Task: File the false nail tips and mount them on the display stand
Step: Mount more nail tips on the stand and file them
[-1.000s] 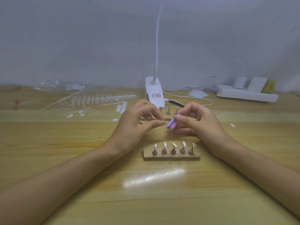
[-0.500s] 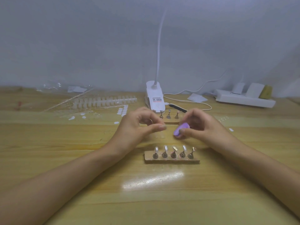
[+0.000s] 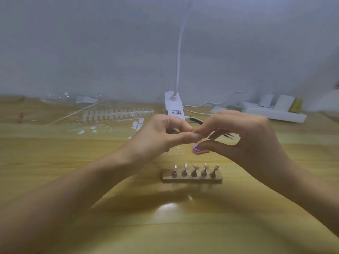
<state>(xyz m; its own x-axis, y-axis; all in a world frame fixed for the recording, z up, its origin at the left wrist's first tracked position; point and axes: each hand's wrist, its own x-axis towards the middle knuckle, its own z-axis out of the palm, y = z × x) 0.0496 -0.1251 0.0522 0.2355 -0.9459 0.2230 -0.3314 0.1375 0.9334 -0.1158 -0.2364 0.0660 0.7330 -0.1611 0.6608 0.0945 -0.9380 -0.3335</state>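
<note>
My left hand [image 3: 159, 138] pinches a small clear nail tip [image 3: 199, 138] between thumb and forefinger, above the table. My right hand [image 3: 244, 142] is close against it from the right, its forefinger tip touching the left fingertips; whether it also grips the tip is unclear. A purple and pink file block [image 3: 199, 150] lies on the table just under my right thumb. Nearer me stands the wooden display stand [image 3: 192, 179], a low block with a row of several small metal holders, some with clear tips on them.
A white clip lamp base [image 3: 173, 107] with its cable sits behind my hands. Strips of unfiled nail tips [image 3: 117, 113] and loose tips [image 3: 137, 124] lie at the back left. Black tweezers [image 3: 230, 136] poke out behind my right hand. A white power strip [image 3: 275, 114] is at the back right.
My right hand lowered the purple file block onto the table and let it go, then its forefinger moved up to the left fingertips. The view shifted slightly closer.
</note>
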